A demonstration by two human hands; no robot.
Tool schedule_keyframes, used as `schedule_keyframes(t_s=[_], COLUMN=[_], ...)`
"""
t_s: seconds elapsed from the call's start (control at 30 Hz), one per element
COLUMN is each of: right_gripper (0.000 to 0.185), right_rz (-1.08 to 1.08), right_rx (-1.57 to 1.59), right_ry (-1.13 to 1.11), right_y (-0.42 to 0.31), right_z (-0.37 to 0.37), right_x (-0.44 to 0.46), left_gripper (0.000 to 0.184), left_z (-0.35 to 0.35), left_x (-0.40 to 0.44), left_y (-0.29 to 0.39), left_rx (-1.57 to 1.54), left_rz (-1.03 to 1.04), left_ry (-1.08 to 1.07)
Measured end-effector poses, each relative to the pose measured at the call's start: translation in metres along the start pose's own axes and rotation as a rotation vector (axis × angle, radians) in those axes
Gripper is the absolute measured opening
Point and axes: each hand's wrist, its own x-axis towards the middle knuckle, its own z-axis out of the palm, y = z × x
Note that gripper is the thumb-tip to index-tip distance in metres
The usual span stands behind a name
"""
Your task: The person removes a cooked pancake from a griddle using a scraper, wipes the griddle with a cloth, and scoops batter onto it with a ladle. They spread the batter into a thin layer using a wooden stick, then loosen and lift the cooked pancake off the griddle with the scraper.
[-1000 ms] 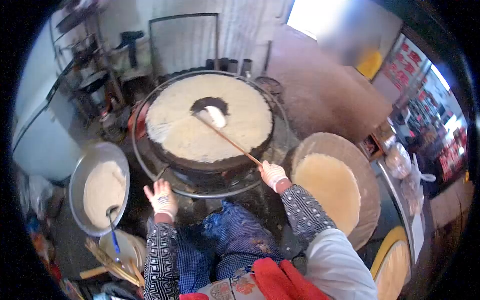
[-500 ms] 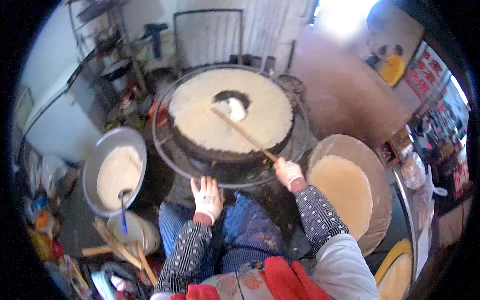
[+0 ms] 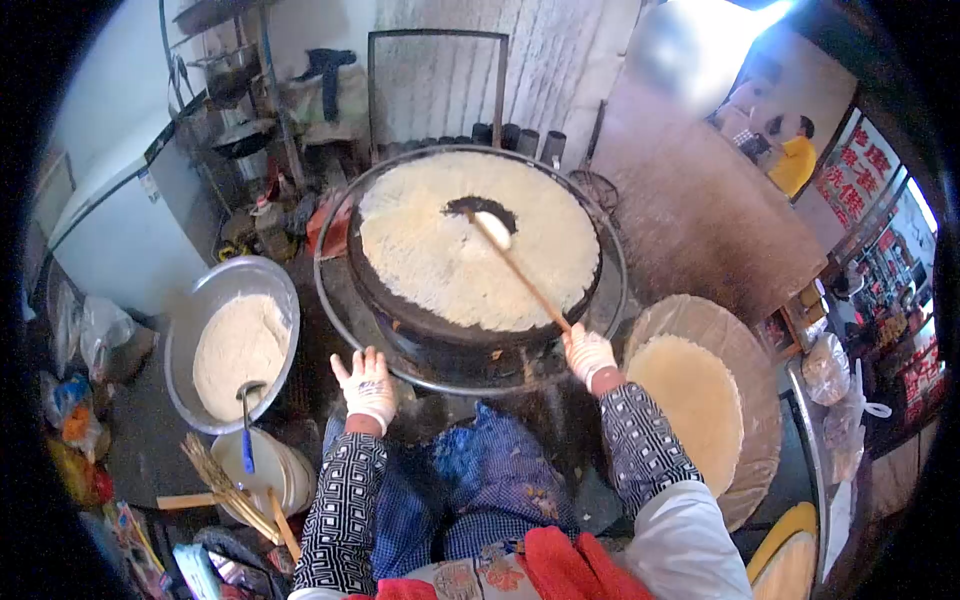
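Observation:
My right hand point(image 3: 588, 357), in a thin pale glove, is closed around the near end of a wooden stick point(image 3: 525, 280). The stick slants across a round griddle point(image 3: 395, 318) to a white lump of batter or dough point(image 3: 494, 228) near the middle. A thin pale layer of batter point(image 3: 420, 235) covers most of the griddle, with a dark bare patch point(image 3: 505, 206) around the lump. Also gloved, my left hand point(image 3: 367, 388) has its fingers spread, close to the near left of the metal ring point(image 3: 335, 312) around the griddle. It holds nothing.
At left, a metal basin point(image 3: 182, 350) holds pale batter and a blue-handled ladle point(image 3: 247, 440); below stands a white bucket point(image 3: 290, 468) with sticks. At right, a finished-looking round sheet point(image 3: 690, 405) lies on a covered round tray point(image 3: 760, 440). A brown board point(image 3: 690, 190) rises behind.
The stick's far end has moved from the lump's left side to its upper left, overlapping the lump. My left hand has shifted left, away from my lap. The head view has shifted slightly.

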Motion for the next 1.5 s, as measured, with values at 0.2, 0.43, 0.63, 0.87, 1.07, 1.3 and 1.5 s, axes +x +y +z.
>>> schedule_keyframes(t_s=[0.2,0.43,0.63,0.87,1.07,1.3,1.5], right_gripper=[0.032,0.03,0.032,0.029,0.027,0.032,0.033], right_rz=[0.124,0.154,0.051,0.053,-0.069,0.113,-0.017], right_rx=[0.056,0.093,0.042,0.096,0.164,0.22,0.178], right_ry=[-0.023,-0.03,-0.107,-0.008,0.115,0.002,-0.123], right_y=[0.011,0.02,-0.003,0.01,0.025,0.017,-0.003], right_z=[-0.003,0.007,-0.004,-0.002,0.017,0.003,-0.014], right_x=[0.004,0.0,-0.013,-0.01,0.0,-0.003,-0.003], left_gripper=[0.059,0.049,0.056,0.053,0.045,0.063,0.062], left_z=[0.016,-0.033,-0.005,0.0,-0.018,0.014,-0.004], left_x=[0.031,-0.028,-0.061,-0.056,-0.049,-0.021,0.013], left_y=[-0.031,0.07,0.14,0.1,0.064,0.022,-0.015], left_rx=[0.072,-0.202,-0.128,0.033,-0.212,0.08,0.124], left_rz=[-0.084,0.311,0.496,0.412,0.289,0.118,-0.033], left_ry=[0.078,0.281,0.093,0.086,0.183,0.012,-0.067])
